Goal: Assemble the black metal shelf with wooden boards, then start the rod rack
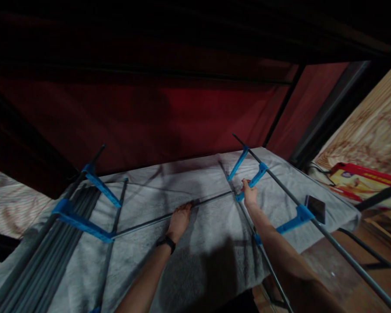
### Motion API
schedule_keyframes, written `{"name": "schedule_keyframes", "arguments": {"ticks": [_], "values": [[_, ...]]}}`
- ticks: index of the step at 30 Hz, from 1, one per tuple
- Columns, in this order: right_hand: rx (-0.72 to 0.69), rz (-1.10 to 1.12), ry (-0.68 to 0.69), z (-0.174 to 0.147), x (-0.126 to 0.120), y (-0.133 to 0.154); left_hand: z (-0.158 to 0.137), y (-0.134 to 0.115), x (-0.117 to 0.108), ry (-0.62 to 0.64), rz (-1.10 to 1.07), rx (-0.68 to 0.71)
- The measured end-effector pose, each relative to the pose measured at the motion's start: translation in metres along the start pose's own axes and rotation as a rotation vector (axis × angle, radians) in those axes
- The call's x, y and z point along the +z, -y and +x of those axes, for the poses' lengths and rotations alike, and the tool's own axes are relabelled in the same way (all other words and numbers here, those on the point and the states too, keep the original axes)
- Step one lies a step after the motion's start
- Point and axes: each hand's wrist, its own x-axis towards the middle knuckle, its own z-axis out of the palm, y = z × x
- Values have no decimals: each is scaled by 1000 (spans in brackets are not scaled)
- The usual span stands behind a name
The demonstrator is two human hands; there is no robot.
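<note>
My left hand [180, 219], with a dark band at the wrist, is closed on a thin metal crossbar [211, 200] that runs between two side frames. The bar's left end meets a blue plastic bracket [84, 224]. At its right end, my right hand [249, 193] grips another blue plastic bracket [260, 174], close to where bar and bracket come together; the fingers partly hide that joint. This bracket links two long metal tubes, the outer one [283, 187] and an inner one. More blue brackets sit farther along the tubes on both sides.
Grey cloth [143, 265] covers the surface beneath. A bundle of metal tubes [55, 248] lies at the left. On the right are a phone [316, 209] and a red and yellow box [365, 180]. Behind stands a red panel [169, 117] with a dark frame.
</note>
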Motion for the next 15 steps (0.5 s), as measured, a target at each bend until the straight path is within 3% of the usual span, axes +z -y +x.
{"name": "schedule_keyframes", "arguments": {"ticks": [6, 15], "values": [[31, 24, 3, 12, 20, -8, -3, 6, 1, -27, -137, 59], [9, 39, 38, 24, 15, -11, -4, 7, 0, 70, 55, 118]]}}
